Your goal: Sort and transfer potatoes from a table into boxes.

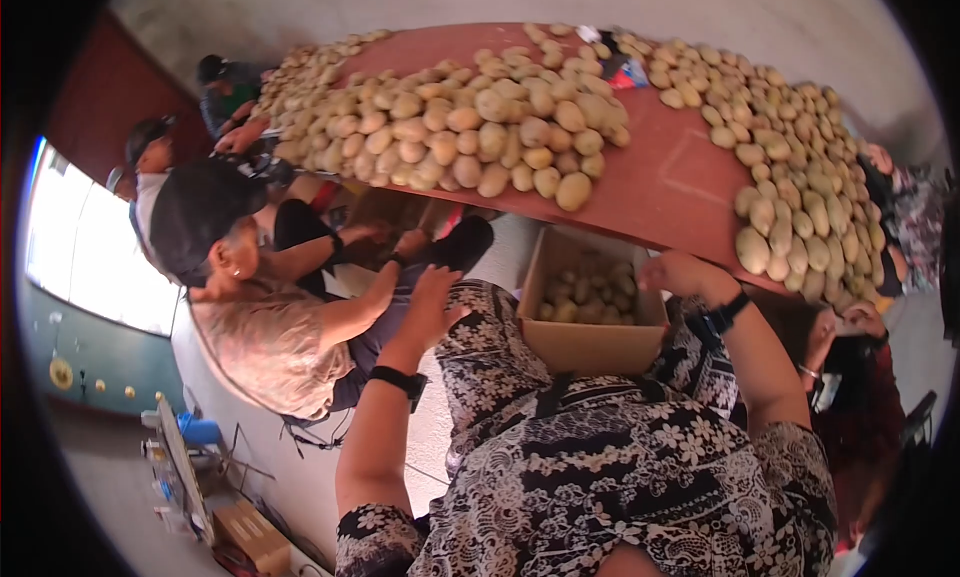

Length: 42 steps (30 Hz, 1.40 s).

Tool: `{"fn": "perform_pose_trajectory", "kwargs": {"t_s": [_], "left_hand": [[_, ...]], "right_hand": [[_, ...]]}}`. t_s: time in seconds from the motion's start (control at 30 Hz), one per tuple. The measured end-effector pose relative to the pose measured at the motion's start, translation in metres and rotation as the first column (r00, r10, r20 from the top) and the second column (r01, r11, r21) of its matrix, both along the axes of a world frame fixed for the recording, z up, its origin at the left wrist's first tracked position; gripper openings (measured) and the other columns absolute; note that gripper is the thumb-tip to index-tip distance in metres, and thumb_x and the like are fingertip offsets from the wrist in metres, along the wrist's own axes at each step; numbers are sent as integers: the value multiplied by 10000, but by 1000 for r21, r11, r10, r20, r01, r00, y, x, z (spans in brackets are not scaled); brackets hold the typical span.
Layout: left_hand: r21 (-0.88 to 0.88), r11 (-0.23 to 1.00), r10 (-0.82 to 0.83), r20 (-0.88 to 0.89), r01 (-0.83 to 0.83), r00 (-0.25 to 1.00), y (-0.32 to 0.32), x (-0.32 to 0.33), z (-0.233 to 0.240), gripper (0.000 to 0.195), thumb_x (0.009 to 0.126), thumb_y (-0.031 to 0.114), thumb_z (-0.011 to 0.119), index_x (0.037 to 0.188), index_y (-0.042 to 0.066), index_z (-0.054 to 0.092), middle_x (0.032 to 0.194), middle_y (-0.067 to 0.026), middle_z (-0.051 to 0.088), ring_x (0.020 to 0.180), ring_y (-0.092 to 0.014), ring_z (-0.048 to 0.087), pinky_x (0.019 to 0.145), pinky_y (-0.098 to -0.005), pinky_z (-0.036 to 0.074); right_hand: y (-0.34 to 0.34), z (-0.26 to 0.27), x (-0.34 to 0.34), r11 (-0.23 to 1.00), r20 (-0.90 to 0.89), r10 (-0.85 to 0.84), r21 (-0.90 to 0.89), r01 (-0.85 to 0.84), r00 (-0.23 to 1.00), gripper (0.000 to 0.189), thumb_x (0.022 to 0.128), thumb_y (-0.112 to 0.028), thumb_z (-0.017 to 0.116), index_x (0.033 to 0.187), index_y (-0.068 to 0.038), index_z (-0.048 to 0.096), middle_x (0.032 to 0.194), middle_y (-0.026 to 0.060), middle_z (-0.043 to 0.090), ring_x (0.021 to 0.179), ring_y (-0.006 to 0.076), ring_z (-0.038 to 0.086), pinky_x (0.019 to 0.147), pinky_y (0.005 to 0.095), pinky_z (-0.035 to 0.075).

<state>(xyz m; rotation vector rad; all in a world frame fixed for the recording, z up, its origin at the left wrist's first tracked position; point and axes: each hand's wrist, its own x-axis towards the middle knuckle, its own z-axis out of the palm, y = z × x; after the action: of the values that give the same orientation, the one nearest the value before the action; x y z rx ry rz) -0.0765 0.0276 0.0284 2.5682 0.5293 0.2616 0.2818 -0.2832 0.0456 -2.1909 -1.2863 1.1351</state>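
Observation:
My left hand (435,309) is raised above my left thigh, fingers apart, with nothing in it. My right hand (675,274) hangs over the right rim of a cardboard box (592,346), its fingers partly curled; whether anything is in them cannot be told. The box stands between my knees and holds a layer of small oval, yellow-brown fruits or tubers (589,288). Beyond it, a red-brown table (652,179) carries a large heap of the same produce (465,126) at the left and a second heap (802,194) at the right.
A seated person in a black cap (202,209) works close on my left, near another box (379,220). More people sit further along the left side. A person's hands (840,329) are close on my right. Plastic packaging (628,74) lies on the table's far edge.

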Motion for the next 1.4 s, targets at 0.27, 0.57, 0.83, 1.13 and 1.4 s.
{"fn": "perform_pose_trajectory", "kwargs": {"t_s": [0.27,0.57,0.83,1.13,1.4], "left_hand": [[91,993,-73,-53,78,996,-8,22,-14,679,883,548,526,1423,151,414,1496,-138,326,1426,-379,204,1107,-627,127],[134,986,-79,-162,101,984,-16,58,2,687,827,492,619,1411,178,438,1445,-147,401,1415,-363,240,1115,-617,161],[93,993,-63,-163,79,985,-11,60,0,588,845,419,610,1357,154,496,1417,-146,435,1402,-366,264,1121,-602,163],[76,993,-76,-179,91,981,-13,67,0,562,844,373,626,1350,160,505,1413,-129,443,1404,-333,276,1140,-549,175],[111,992,-48,-147,65,988,-14,61,-6,537,841,357,614,1329,149,528,1420,-122,452,1396,-340,300,1134,-535,207]], "right_hand": [[96,-64,-15,897,-72,414,-139,-420,907,364,846,-342,655,1098,-80,675,1012,113,699,939,276,640,830,401,485],[142,-128,-64,656,-69,623,-495,-570,779,782,782,-263,696,1476,-242,334,1454,109,448,1304,290,467,1035,457,405],[142,-193,-52,631,-282,522,-507,-587,805,1066,650,-321,827,1508,-245,199,1405,173,479,1272,340,482,1029,472,392],[123,-209,-42,760,-289,364,-457,-461,886,928,769,-669,597,1498,-183,292,1467,150,420,1329,328,420,1079,442,342],[104,-190,-12,810,-310,354,-371,-455,883,864,823,-652,556,1471,-121,347,1472,159,408,1307,324,446,1077,439,340]]}}
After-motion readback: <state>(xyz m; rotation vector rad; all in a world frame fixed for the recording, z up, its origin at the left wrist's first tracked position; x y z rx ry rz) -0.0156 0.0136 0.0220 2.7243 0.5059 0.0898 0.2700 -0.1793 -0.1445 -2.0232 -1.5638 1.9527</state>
